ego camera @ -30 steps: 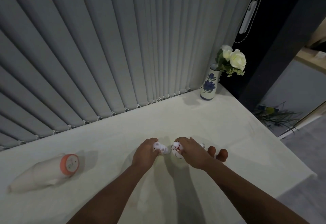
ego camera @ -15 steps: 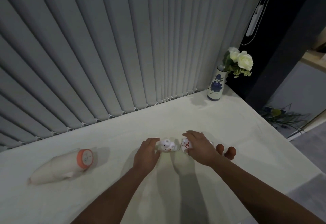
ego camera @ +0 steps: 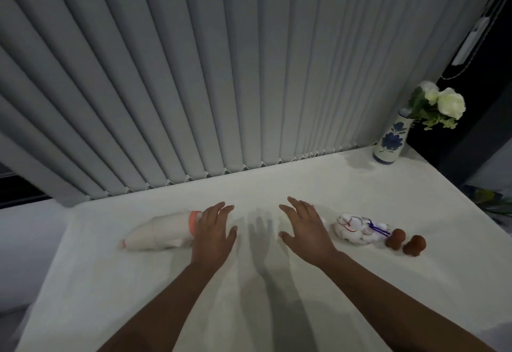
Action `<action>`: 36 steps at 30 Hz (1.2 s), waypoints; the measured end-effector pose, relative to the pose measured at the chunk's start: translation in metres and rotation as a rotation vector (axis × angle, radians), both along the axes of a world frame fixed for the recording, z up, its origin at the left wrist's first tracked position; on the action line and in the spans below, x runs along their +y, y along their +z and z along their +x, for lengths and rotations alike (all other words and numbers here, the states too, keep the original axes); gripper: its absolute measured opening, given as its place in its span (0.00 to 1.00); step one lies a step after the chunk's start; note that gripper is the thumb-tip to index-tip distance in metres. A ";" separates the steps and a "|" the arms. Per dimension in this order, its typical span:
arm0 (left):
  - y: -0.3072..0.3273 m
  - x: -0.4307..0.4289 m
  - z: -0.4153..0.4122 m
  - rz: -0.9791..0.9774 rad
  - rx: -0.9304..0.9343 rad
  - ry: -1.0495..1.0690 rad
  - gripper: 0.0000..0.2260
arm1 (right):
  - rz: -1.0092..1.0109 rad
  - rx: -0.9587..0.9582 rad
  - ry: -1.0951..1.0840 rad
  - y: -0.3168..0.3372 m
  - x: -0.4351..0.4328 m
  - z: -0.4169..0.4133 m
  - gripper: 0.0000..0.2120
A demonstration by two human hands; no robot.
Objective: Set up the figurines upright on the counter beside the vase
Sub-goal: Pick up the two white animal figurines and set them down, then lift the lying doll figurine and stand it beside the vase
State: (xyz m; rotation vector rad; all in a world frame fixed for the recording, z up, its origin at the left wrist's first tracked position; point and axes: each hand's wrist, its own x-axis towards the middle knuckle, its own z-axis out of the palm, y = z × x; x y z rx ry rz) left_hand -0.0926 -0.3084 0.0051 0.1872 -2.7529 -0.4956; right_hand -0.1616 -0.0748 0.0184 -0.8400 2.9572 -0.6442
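grey vertical blinds point(ego camera: 194, 74) hang behind the white counter point(ego camera: 277, 296), where a pale bottle with an orange cap point(ego camera: 158, 233) lies on its side. the left hand point(ego camera: 214, 233) and right hand point(ego camera: 306, 231) hover flat with fingers spread, holding nothing, the left overlapping the bottle's cap. the white figurines point(ego camera: 357, 229) lie toppled just right of the right hand beside two brown figurines point(ego camera: 406, 242), well apart from the flowered vase point(ego camera: 390, 141) in the far corner.

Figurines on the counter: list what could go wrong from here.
1. The white figurines lie in a tight cluster, so lifting one could drag or knock another.
2. The brown figurines sit toward the counter edge on the right; a nudge might roll them off.
3. The left hand hovers beside the lying bottle and could bump it.
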 end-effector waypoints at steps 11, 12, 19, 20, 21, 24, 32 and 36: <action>-0.007 -0.127 0.081 0.008 -0.043 0.203 0.26 | -0.018 -0.001 0.204 0.008 -0.140 0.043 0.31; -0.010 -0.138 0.087 0.006 -0.065 0.220 0.27 | -0.007 -0.003 0.223 0.008 -0.151 0.047 0.31; -0.025 -0.192 0.115 0.028 -0.216 0.337 0.31 | 0.031 0.019 0.297 0.003 -0.216 0.068 0.29; -0.028 -0.198 0.117 0.037 -0.226 0.340 0.31 | 0.041 0.030 0.304 0.003 -0.224 0.071 0.29; -0.030 -0.204 0.118 0.047 -0.232 0.342 0.31 | 0.052 0.049 0.312 0.003 -0.231 0.073 0.29; -0.035 -0.215 0.117 0.081 -0.245 0.350 0.31 | 0.114 0.048 0.315 0.001 -0.251 0.081 0.29; -0.052 -0.244 0.105 0.100 -0.272 0.245 0.33 | 0.255 0.083 0.291 -0.018 -0.291 0.087 0.35; -0.059 -0.251 0.099 0.118 -0.266 0.201 0.31 | 0.272 0.089 0.270 -0.029 -0.305 0.085 0.38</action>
